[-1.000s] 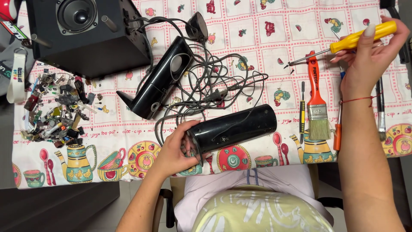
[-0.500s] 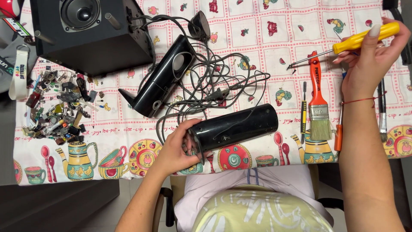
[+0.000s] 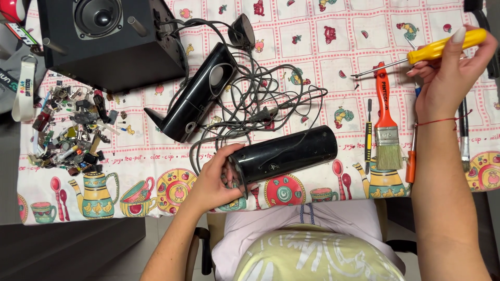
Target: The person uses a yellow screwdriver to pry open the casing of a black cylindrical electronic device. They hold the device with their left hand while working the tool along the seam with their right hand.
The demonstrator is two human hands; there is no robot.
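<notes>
Left hand (image 3: 213,179) grasps the near end of the black tube speaker (image 3: 284,154), which lies on the worktop (image 3: 312,47); its fingers hide that end face. Right hand (image 3: 448,73), fingers clenched, holds the yellow-handled screwdriver (image 3: 422,52) above the paintbrush (image 3: 385,125). The tangled cables (image 3: 260,99) have endings that cannot be traced. The subwoofer box (image 3: 104,41) is cut off at the frame top.

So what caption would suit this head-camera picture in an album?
Left hand gripping a black tube speaker, right hand lifting a yellow-handled screwdriver above a patterned tablecloth.
</notes>
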